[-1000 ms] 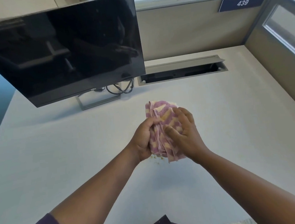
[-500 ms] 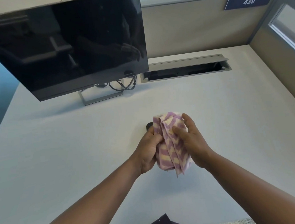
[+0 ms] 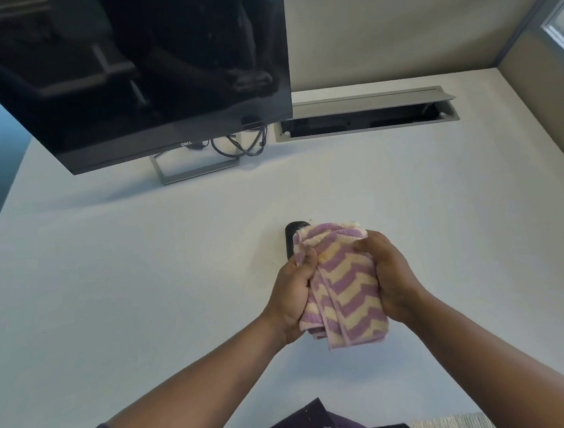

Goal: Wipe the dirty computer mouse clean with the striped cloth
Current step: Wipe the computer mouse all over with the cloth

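A purple and cream striped cloth [image 3: 343, 283] is bunched between both my hands above the desk. Only the black front end of the computer mouse [image 3: 292, 236] pokes out from the cloth's far left side; the rest is wrapped and hidden. My left hand [image 3: 292, 295] grips the mouse from the left, its fingers curled round the mouse and a fold of the cloth. My right hand [image 3: 392, 276] grips the cloth from the right, with its fingers curled over the top fold.
A dark Dell monitor [image 3: 128, 74] on a grey stand [image 3: 196, 168] fills the back left, with cables [image 3: 238, 144] behind it. An open cable tray [image 3: 364, 114] is set into the white desk [image 3: 110, 278]. Partition walls close off the back and right.
The cloth has slid back off the mouse, so its black front end now shows. My right hand's fingers have curled over the cloth. Crumbs seen under the hands a second ago are out of sight.
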Demonstrator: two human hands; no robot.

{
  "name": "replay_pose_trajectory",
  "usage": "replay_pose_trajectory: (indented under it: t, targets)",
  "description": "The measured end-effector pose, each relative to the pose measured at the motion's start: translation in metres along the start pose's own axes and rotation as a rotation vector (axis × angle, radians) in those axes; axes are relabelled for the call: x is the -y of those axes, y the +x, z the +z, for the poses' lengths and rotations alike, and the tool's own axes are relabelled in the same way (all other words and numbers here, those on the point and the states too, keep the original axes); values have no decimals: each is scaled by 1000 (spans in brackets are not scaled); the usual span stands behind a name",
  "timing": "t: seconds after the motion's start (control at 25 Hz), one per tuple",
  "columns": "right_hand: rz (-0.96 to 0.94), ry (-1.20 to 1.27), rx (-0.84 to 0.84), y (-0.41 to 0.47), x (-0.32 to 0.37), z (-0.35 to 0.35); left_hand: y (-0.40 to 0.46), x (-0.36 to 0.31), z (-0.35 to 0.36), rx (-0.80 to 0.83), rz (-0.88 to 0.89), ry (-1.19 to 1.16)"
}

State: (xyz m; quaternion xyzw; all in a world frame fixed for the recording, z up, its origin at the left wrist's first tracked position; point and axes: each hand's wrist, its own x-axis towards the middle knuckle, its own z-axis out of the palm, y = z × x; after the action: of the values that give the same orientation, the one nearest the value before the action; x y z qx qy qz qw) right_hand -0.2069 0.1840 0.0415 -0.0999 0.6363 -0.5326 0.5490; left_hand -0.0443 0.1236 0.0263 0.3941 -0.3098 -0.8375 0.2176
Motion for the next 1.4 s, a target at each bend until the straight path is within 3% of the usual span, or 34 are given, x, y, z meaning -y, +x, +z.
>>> replay_pose_trajectory:
  t: [0.2,0.28,0.4,0.48,0.64,0.72,0.84,1.04,1.28,1.4]
  targets:
    - [-298,-390,-4,-12,-8,11,-1,-2,10,-98,54,64]
    - [-386,-519,42,-14,-12,20,0,0,12,-45,14,27]
    - [-346,-587,71,-10,-7,20,2,-7,6,94,-71,-48]
    - [-298,-529,99,-2,0,12,6,-15,0,118,-100,52]
    - [-306,-722,-34,12,12,-1,22,-36,-27,-150,254,781]
    - [-307,-849,-39,20,15,-4,34,-47,-45,-196,386,1173]
    - [-310,-1084,-35,28,16,-4,54,-59,-61,-117,299,1532]
    - [-418,-1311,4,37,19,1,81,-67,-69,22,198,1637]
    - [-464,-1541,70,40,9,7,90,-64,-78,51,146,1581]
    - [-479,-1579,5,47,8,12,92,-64,-78,48,184,1560]
